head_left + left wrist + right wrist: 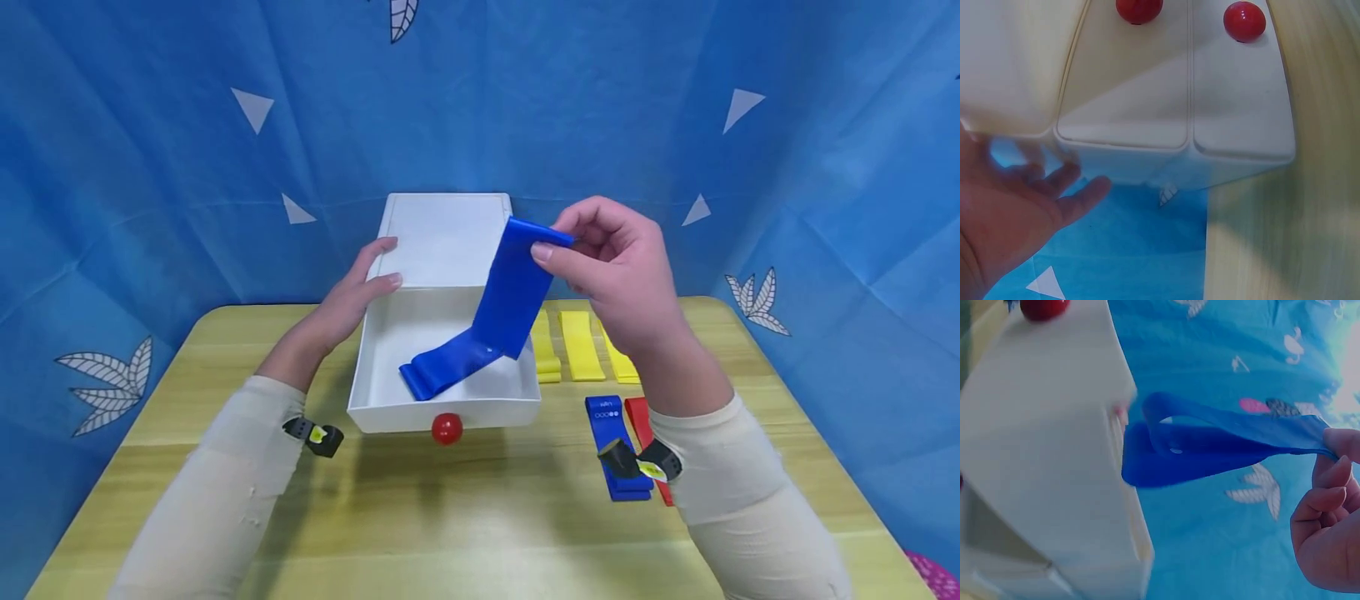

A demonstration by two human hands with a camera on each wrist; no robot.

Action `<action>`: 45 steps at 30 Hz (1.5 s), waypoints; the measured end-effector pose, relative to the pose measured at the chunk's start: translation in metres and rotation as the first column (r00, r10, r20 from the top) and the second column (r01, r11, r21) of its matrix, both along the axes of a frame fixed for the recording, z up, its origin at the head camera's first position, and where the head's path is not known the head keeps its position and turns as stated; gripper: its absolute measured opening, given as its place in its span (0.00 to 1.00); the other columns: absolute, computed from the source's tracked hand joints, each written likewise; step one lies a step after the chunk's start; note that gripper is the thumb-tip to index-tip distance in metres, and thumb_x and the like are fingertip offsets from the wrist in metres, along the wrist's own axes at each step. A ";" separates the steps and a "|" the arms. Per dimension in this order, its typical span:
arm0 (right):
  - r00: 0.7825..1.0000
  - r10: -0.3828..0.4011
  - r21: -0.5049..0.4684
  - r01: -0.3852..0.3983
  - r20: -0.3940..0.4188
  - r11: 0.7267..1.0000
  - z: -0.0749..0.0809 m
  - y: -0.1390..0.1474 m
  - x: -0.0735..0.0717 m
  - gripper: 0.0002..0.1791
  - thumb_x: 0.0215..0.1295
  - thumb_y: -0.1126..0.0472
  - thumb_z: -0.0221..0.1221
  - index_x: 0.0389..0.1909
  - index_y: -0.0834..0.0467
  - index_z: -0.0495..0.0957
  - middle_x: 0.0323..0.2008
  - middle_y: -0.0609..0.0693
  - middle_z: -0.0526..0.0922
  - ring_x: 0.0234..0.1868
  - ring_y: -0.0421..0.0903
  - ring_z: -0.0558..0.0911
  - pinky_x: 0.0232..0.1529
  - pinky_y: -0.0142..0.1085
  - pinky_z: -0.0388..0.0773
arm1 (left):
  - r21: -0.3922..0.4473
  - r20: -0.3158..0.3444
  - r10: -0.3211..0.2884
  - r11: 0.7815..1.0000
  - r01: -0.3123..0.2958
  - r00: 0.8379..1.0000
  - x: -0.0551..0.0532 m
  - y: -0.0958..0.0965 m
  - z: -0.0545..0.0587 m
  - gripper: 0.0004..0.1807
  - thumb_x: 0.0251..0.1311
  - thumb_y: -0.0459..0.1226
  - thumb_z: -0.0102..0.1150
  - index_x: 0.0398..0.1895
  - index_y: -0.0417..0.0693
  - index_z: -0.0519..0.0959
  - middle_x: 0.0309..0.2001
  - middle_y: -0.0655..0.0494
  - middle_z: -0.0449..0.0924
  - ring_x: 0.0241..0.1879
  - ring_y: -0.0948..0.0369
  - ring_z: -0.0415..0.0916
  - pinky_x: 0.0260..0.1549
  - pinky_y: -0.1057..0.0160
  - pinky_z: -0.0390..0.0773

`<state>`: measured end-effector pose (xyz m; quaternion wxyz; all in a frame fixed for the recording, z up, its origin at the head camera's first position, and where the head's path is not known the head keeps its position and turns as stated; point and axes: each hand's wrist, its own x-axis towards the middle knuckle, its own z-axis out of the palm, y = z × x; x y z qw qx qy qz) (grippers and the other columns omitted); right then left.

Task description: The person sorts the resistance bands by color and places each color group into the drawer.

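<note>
My right hand (622,267) pinches one end of a blue resistance band (517,287) between thumb and fingers. In the right wrist view it hangs as a flattened loop (1191,475). Blue band material (453,362) lies in the open compartment of a white box (442,414); whether it belongs to the held band I cannot tell. My left hand (348,296) rests against the left edge of the box's flat rear panel (450,242). In the left wrist view, that hand's fingers (1085,200) extend beside the white box with nothing in their grasp.
A red ball-shaped knob (447,428) sits on the box's front; a second red knob (1244,22) shows from below. Right of the box lie several yellow bands (581,346), a blue band (606,425) and a red band (640,421). A blue curtain (480,108) hangs behind the table.
</note>
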<state>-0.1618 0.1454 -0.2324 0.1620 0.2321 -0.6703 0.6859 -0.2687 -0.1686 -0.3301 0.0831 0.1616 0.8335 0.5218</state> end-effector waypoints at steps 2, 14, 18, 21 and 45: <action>1.000 0.029 0.016 -0.029 0.004 0.999 -0.003 -0.011 0.001 0.05 0.62 0.71 0.66 0.37 0.62 0.81 0.32 0.59 0.80 0.31 0.53 0.76 0.35 0.38 0.77 | -0.003 -0.001 -0.001 1.000 0.001 1.000 0.000 0.001 0.001 0.39 0.70 0.58 0.45 0.79 0.67 0.45 0.79 0.54 0.40 0.72 0.45 0.50 0.59 0.35 0.64; 0.975 0.203 0.033 -0.206 0.087 0.978 -0.027 -0.081 0.010 0.05 0.62 0.69 0.66 0.37 0.63 0.79 0.33 0.57 0.81 0.25 0.55 0.72 0.29 0.36 0.71 | -0.016 0.005 -0.001 1.000 0.001 1.000 0.003 0.003 0.002 0.39 0.70 0.59 0.44 0.79 0.68 0.43 0.79 0.54 0.38 0.74 0.45 0.42 0.61 0.30 0.56; 0.974 0.180 0.059 -0.190 0.138 0.980 -0.037 -0.095 0.011 0.05 0.62 0.68 0.66 0.37 0.62 0.79 0.35 0.54 0.82 0.30 0.53 0.75 0.30 0.35 0.72 | -0.027 0.002 0.005 1.000 -0.005 1.000 0.002 0.003 0.000 0.39 0.70 0.60 0.43 0.79 0.69 0.43 0.79 0.57 0.38 0.76 0.47 0.38 0.62 0.27 0.48; 0.973 0.134 0.134 -0.161 0.190 0.978 -0.044 -0.099 0.009 0.05 0.62 0.65 0.67 0.36 0.59 0.80 0.35 0.52 0.83 0.35 0.52 0.78 0.32 0.36 0.74 | -0.033 -0.013 0.008 0.999 -0.008 1.000 0.002 0.002 0.000 0.39 0.70 0.60 0.43 0.79 0.68 0.44 0.79 0.57 0.38 0.76 0.48 0.37 0.63 0.27 0.46; 0.957 -0.245 0.550 0.122 0.155 0.826 -0.053 -0.072 -0.003 0.09 0.59 0.56 0.71 0.37 0.52 0.81 0.33 0.44 0.82 0.42 0.48 0.81 0.35 0.40 0.81 | -0.001 0.004 0.003 1.000 -0.003 1.000 0.006 -0.005 0.000 0.39 0.69 0.58 0.45 0.79 0.69 0.43 0.78 0.51 0.41 0.68 0.42 0.57 0.55 0.36 0.71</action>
